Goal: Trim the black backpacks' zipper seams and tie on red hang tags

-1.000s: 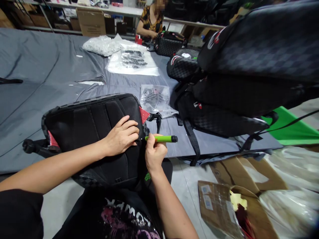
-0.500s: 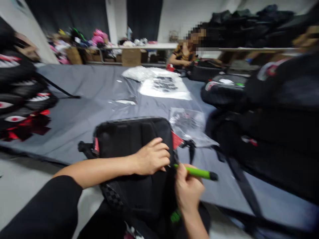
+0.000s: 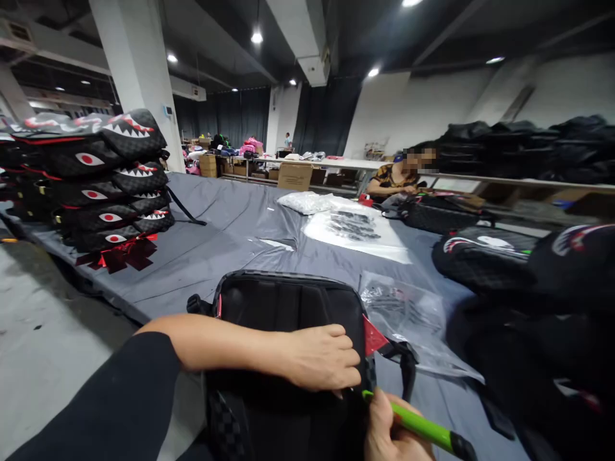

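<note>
Grey cloth-covered table filled most of the middle of the view. At 9 to 10 o'clock on it, tall stack of black checkered bags with red-eye and shark-teeth graphics. At 3 to 4 o'clock, heap of dark checkered bags, partly blurred. Black padded fabric backpack with checkered trim was at 6 o'clock, at the table's near edge, padded panel facing up; couldn't tell what its lower end rested on. Co-worker in a black-and-yellow patterned top at 2 o'clock, beyond the table. Clear plastic bag with dark pieces inside at 4 o'clock, just beside the backpack.

Left hand lay on the panel at 6 o'clock, fingers curled; couldn't tell if they pinched any fabric. Right hand at 5 o'clock, thumb and fingers wrapped around a lime-green pen-shaped tool with a black end, its tip at the backpack's right-hand edge. Red triangular piece stuck out from that edge, just above the tip.

Progress: work at the edge looked underway, tool in place, backpack steadied. No finished result showed there; how much was left couldn't be judged. State of the stacked bags also unclear.
</note>
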The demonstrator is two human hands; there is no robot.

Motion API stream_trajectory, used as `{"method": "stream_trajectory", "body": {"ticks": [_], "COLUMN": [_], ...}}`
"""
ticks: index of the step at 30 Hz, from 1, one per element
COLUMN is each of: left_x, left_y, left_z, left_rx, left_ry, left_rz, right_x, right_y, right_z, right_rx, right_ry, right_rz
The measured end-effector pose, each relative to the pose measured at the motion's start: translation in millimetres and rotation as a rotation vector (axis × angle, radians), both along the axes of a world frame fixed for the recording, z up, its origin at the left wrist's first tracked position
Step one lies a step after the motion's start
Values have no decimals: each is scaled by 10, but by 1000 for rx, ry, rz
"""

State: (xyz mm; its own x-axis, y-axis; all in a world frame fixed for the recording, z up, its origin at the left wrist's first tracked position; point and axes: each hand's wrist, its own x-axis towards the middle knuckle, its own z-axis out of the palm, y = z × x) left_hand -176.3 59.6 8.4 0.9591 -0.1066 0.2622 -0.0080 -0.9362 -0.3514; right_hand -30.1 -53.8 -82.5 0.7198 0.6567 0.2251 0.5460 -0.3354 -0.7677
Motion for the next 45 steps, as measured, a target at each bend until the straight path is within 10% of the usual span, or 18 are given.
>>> {"method": "stream_trajectory", "body": {"ticks": [9,16,22,27,31,35,45], "left_x": [-233,-832,-919,-911,-1024,-902,-422], "left_y": [207,-656,-1049,-633,-227,94,691], "left_z": [364,713,552,189,268,344,-73], "left_rx": [57,145,-60,-494,-382,-461,-483], "left_ry": [27,-193,-284,-133,-328,-49,145], "left_rz": [48,200,552,552,506,574,523], "right_x": [-313,-680,-412,-396,-486,-622,-830], "right_y": [-212,-339,-207,-26,-9,87,20], "right_z": [195,415,495,226,108,99,12], "right_rx": [381,949,851,820,820,748,525], "right_ry": [114,-208,-545,-668,-656,-630,-404], "right_rz": [119,356,692,740,657,646,698]}}
